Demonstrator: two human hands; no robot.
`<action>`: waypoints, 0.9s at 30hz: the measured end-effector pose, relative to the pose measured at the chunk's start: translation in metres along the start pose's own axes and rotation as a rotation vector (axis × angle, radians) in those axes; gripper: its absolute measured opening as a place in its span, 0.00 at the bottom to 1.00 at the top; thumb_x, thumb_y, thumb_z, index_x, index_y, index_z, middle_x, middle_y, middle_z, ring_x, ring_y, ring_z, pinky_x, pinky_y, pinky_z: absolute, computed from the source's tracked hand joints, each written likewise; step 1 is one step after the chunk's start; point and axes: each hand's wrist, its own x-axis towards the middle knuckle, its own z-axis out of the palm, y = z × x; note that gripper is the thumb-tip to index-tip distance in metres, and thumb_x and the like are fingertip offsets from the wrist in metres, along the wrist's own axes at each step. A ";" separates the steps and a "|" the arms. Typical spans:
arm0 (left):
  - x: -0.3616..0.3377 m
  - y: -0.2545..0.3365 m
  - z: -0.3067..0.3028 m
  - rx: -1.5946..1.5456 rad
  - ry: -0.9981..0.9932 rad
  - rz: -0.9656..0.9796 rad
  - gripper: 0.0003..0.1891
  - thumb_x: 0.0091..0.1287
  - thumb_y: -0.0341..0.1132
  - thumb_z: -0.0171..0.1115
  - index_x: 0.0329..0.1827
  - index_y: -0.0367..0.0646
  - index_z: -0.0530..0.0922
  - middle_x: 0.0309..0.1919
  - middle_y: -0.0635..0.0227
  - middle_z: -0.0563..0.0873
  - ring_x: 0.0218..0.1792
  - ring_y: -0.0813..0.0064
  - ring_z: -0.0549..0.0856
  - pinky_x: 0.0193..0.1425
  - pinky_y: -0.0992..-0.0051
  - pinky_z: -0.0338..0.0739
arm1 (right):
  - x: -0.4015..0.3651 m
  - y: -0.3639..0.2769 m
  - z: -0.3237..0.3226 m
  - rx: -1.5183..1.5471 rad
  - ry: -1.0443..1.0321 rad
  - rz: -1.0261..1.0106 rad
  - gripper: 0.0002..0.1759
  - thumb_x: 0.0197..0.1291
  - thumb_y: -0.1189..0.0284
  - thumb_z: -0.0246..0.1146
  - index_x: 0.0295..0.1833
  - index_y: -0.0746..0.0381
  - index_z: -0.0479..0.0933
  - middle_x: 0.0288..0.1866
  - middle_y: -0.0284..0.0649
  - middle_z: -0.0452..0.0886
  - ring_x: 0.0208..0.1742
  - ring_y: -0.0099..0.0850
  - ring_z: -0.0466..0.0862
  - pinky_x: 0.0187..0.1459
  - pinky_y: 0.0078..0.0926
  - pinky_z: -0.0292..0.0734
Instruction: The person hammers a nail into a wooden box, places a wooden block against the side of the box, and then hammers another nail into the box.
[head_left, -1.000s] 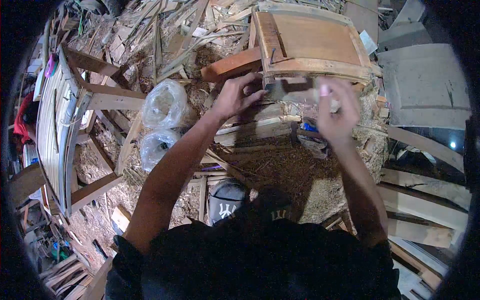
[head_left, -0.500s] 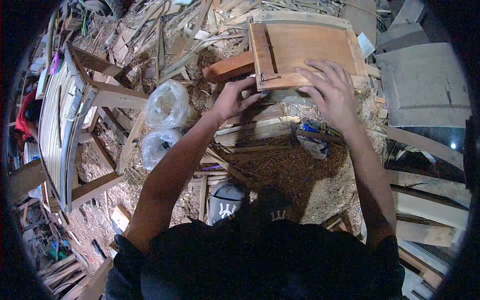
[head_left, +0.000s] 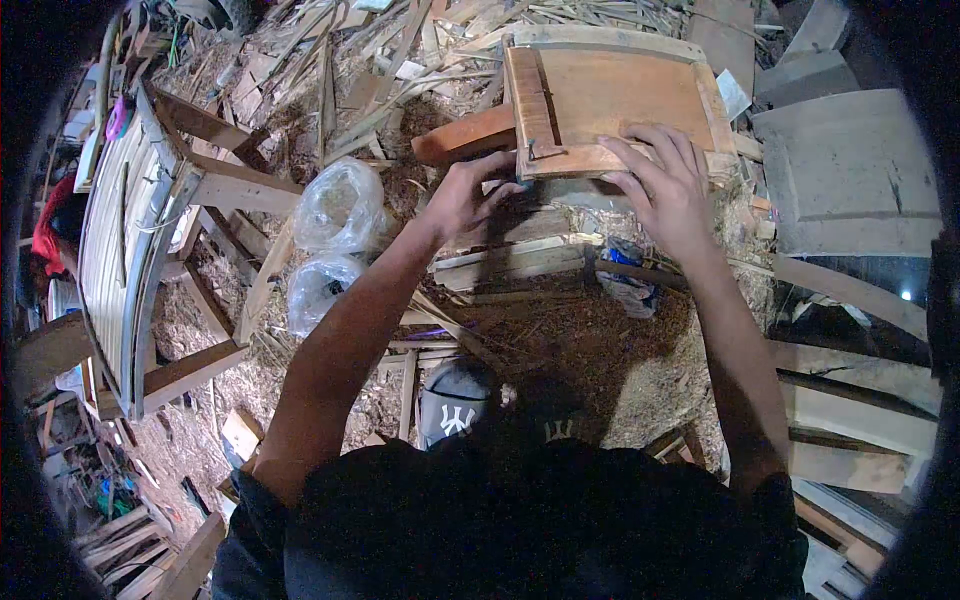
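Observation:
A framed wooden panel (head_left: 630,95) lies ahead of me, its flat inner board set between lighter rails. At its near left corner, a thin dark nail-like piece (head_left: 543,153) rests on the front rail. My left hand (head_left: 468,198) is closed at that corner, with bent fingers against the side and the thumb just below. My right hand (head_left: 668,180) grips the front rail, fingers over the top and thumb at the near edge. A reddish-brown wooden piece (head_left: 462,135) juts out left of the panel, beyond my left hand.
Two clear plastic-wrapped rolls (head_left: 338,205) sit left of my arms. A slatted wooden frame (head_left: 135,260) stands further left, with a person in red (head_left: 50,235) behind it. Wood strips (head_left: 520,260) and sawdust cover the ground; boards (head_left: 850,410) lie at right.
The view has shifted slightly. Both hands keep nearly the same places on the panel.

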 end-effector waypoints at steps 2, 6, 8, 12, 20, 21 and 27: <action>0.000 -0.001 0.000 0.022 -0.001 0.009 0.21 0.67 0.27 0.65 0.64 0.41 0.77 0.58 0.52 0.84 0.61 0.51 0.82 0.66 0.63 0.77 | 0.000 -0.002 0.000 0.002 0.008 0.003 0.23 0.56 0.61 0.70 0.60 0.46 0.83 0.56 0.33 0.80 0.61 0.39 0.75 0.60 0.42 0.68; 0.001 -0.005 0.001 0.013 0.004 0.017 0.20 0.67 0.27 0.65 0.63 0.40 0.77 0.56 0.53 0.86 0.59 0.56 0.84 0.65 0.64 0.77 | -0.001 -0.004 0.001 -0.014 0.001 0.018 0.23 0.56 0.62 0.71 0.60 0.46 0.83 0.57 0.33 0.80 0.61 0.39 0.75 0.60 0.42 0.68; 0.001 -0.007 0.002 0.022 0.014 0.030 0.18 0.68 0.27 0.65 0.62 0.39 0.78 0.54 0.54 0.87 0.57 0.61 0.86 0.64 0.65 0.77 | -0.002 -0.004 0.002 -0.031 0.011 0.030 0.23 0.56 0.62 0.71 0.60 0.47 0.83 0.57 0.33 0.80 0.61 0.39 0.75 0.60 0.42 0.68; 0.001 -0.007 0.001 0.043 -0.005 0.020 0.19 0.67 0.26 0.65 0.62 0.39 0.78 0.54 0.54 0.87 0.59 0.61 0.85 0.65 0.66 0.77 | -0.002 -0.003 0.003 -0.011 0.026 0.025 0.23 0.57 0.62 0.70 0.60 0.46 0.83 0.57 0.33 0.80 0.60 0.39 0.75 0.60 0.43 0.67; -0.001 -0.009 0.004 0.071 -0.019 0.032 0.19 0.67 0.25 0.65 0.62 0.39 0.78 0.55 0.56 0.87 0.59 0.61 0.86 0.64 0.66 0.78 | -0.005 -0.005 0.007 -0.021 0.044 0.024 0.24 0.55 0.63 0.72 0.60 0.47 0.84 0.57 0.32 0.80 0.60 0.39 0.75 0.60 0.42 0.67; -0.001 -0.009 0.005 0.059 0.005 0.048 0.18 0.67 0.25 0.65 0.61 0.39 0.79 0.54 0.56 0.87 0.58 0.60 0.86 0.64 0.66 0.78 | -0.005 -0.005 0.007 -0.021 0.044 0.024 0.24 0.55 0.63 0.72 0.60 0.47 0.84 0.57 0.32 0.80 0.60 0.39 0.75 0.60 0.42 0.67; -0.001 -0.006 0.005 0.074 0.040 0.034 0.16 0.67 0.27 0.66 0.58 0.38 0.80 0.52 0.55 0.87 0.56 0.57 0.87 0.61 0.65 0.79 | -0.005 -0.005 0.009 -0.035 0.058 0.025 0.23 0.55 0.64 0.72 0.59 0.47 0.84 0.57 0.32 0.81 0.60 0.39 0.75 0.60 0.42 0.68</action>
